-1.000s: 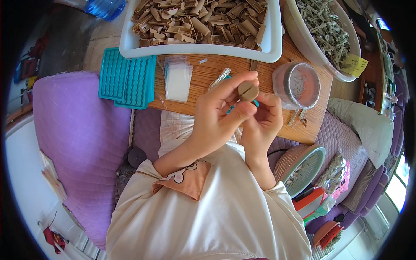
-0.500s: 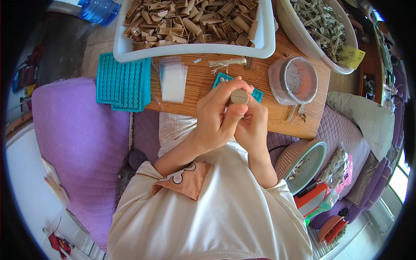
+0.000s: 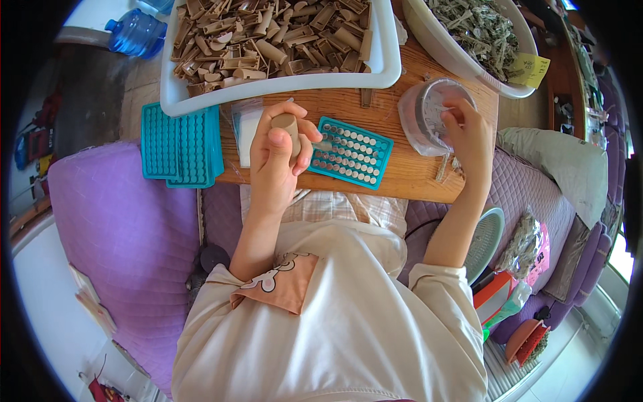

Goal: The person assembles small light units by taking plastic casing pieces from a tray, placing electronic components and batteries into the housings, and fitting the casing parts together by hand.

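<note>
- Left hand [image 3: 273, 166] clasps the brown cylinder [image 3: 286, 126], long axis near upright!
- Right hand [image 3: 470, 135], nearer the plastic-lined tub [image 3: 409, 122], bunches fingertips over its mouth; pinching what, can't tell.

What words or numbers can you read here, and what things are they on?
There are none I can read out for you.
Yellow note at the rim of the pale bowl: dark handwritten marks, too small and blurred.
Pink packet on the right: dark marks, also too small and blurred.
Brown cylinder in the left hand: no writing shows on the side we see.
</note>
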`<state>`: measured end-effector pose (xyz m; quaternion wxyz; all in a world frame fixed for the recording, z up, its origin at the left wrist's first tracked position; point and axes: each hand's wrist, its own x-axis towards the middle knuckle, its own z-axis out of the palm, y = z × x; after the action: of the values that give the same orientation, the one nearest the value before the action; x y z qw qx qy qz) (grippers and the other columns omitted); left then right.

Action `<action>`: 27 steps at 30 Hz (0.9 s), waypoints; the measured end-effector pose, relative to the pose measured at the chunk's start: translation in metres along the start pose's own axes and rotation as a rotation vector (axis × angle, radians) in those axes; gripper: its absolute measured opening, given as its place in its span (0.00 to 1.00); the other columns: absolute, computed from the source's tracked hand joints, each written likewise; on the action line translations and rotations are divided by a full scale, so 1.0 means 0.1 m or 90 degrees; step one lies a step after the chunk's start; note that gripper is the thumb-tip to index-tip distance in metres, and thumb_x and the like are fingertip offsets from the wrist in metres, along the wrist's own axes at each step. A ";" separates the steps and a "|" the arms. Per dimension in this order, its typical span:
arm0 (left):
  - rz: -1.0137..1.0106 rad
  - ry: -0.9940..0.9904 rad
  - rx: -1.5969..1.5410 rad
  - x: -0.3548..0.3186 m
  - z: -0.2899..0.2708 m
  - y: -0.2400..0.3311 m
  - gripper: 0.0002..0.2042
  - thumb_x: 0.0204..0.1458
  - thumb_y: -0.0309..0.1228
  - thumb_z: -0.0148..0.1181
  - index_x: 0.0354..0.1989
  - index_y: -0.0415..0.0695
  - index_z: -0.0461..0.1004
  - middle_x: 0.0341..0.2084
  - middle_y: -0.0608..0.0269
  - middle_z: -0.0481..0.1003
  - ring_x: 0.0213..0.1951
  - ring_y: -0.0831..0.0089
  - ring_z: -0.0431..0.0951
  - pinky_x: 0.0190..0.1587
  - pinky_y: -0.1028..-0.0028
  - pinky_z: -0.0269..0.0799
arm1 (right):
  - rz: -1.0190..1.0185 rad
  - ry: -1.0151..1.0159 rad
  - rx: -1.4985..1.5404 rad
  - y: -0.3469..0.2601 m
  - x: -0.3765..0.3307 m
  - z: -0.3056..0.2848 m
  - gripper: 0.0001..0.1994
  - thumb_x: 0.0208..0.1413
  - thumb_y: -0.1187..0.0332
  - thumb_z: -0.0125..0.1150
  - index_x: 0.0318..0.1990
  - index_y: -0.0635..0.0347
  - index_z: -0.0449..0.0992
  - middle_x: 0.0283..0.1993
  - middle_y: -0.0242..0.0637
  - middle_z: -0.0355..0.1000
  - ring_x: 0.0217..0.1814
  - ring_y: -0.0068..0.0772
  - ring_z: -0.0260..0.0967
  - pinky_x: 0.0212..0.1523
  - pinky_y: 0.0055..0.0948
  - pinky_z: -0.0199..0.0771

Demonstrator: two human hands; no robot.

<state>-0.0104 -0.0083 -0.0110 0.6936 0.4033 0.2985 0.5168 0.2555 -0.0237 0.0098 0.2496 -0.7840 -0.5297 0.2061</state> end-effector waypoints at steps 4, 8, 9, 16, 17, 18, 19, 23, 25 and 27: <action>-0.033 -0.036 0.002 0.00 0.04 0.02 0.24 0.50 0.52 0.41 0.42 0.42 0.61 0.26 0.65 0.66 0.18 0.87 0.57 0.18 0.89 0.50 | -0.066 -0.106 -0.189 0.38 0.29 0.11 0.09 0.41 0.76 0.54 0.33 0.62 0.71 0.30 0.48 0.70 0.32 0.45 0.68 0.33 0.36 0.67; -0.074 -0.049 -0.068 0.01 0.09 0.03 0.26 0.50 0.54 0.38 0.43 0.42 0.61 0.27 0.66 0.65 0.22 0.87 0.58 0.21 0.87 0.52 | -0.182 -0.199 -0.305 0.48 0.41 0.25 0.08 0.41 0.74 0.54 0.31 0.64 0.70 0.30 0.49 0.69 0.33 0.48 0.67 0.36 0.37 0.66; -0.075 -0.050 -0.067 0.01 0.08 0.03 0.26 0.50 0.54 0.38 0.43 0.42 0.61 0.27 0.66 0.65 0.22 0.87 0.58 0.21 0.87 0.52 | -0.160 -0.255 -0.298 0.48 0.42 0.27 0.08 0.41 0.72 0.54 0.31 0.65 0.70 0.30 0.49 0.69 0.34 0.50 0.66 0.37 0.38 0.65; -0.119 -0.061 -0.156 0.03 0.06 0.03 0.23 0.53 0.48 0.38 0.47 0.41 0.59 0.30 0.63 0.66 0.24 0.83 0.60 0.22 0.86 0.54 | -0.209 -0.144 -0.130 0.41 0.39 0.08 0.06 0.41 0.74 0.55 0.30 0.63 0.70 0.26 0.45 0.69 0.30 0.42 0.68 0.32 0.34 0.67; -0.137 -0.064 -0.200 0.04 0.07 0.03 0.21 0.54 0.45 0.39 0.48 0.40 0.58 0.32 0.61 0.66 0.25 0.81 0.62 0.23 0.85 0.57 | -0.127 -0.148 -0.029 0.37 0.36 0.04 0.06 0.42 0.75 0.55 0.31 0.62 0.70 0.25 0.42 0.68 0.27 0.36 0.67 0.28 0.31 0.68; -0.138 -0.064 -0.200 0.03 0.08 0.04 0.21 0.54 0.45 0.39 0.48 0.40 0.58 0.32 0.61 0.66 0.25 0.81 0.62 0.23 0.85 0.57 | -0.045 -0.151 0.072 0.35 0.34 0.00 0.07 0.43 0.75 0.54 0.32 0.62 0.70 0.24 0.39 0.68 0.25 0.30 0.67 0.24 0.28 0.68; -0.165 -0.042 -0.266 0.03 0.11 0.05 0.19 0.54 0.41 0.40 0.48 0.41 0.58 0.36 0.59 0.66 0.30 0.77 0.65 0.24 0.84 0.62 | -0.045 -0.152 0.073 0.34 0.33 -0.02 0.07 0.43 0.75 0.54 0.32 0.62 0.70 0.24 0.39 0.68 0.25 0.30 0.67 0.24 0.28 0.68; -0.235 -0.066 -0.484 0.01 0.10 0.02 0.15 0.54 0.30 0.42 0.50 0.42 0.57 0.45 0.57 0.64 0.47 0.64 0.66 0.25 0.80 0.72 | 0.011 -0.140 0.248 0.32 0.28 -0.07 0.08 0.46 0.74 0.52 0.36 0.61 0.71 0.26 0.33 0.69 0.23 0.18 0.63 0.17 0.16 0.63; -0.279 -0.076 -0.570 0.01 0.09 0.02 0.15 0.54 0.29 0.41 0.50 0.43 0.57 0.46 0.59 0.64 0.49 0.62 0.65 0.24 0.81 0.73 | 0.000 -0.129 0.321 0.24 0.24 -0.09 0.08 0.47 0.74 0.52 0.37 0.62 0.71 0.27 0.32 0.69 0.22 0.16 0.62 0.16 0.12 0.61; -0.325 -0.086 -0.657 0.00 0.10 0.03 0.15 0.54 0.28 0.41 0.50 0.44 0.57 0.47 0.61 0.63 0.51 0.61 0.63 0.23 0.81 0.73 | -0.023 -0.102 0.384 0.03 0.16 -0.13 0.08 0.49 0.73 0.51 0.38 0.64 0.69 0.29 0.33 0.70 0.22 0.15 0.62 0.15 0.11 0.59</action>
<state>-0.0038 -0.0098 -0.0035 0.9209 -0.0397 0.0506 0.3846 0.2711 -0.0122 0.0170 0.4319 -0.6466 -0.4764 0.4103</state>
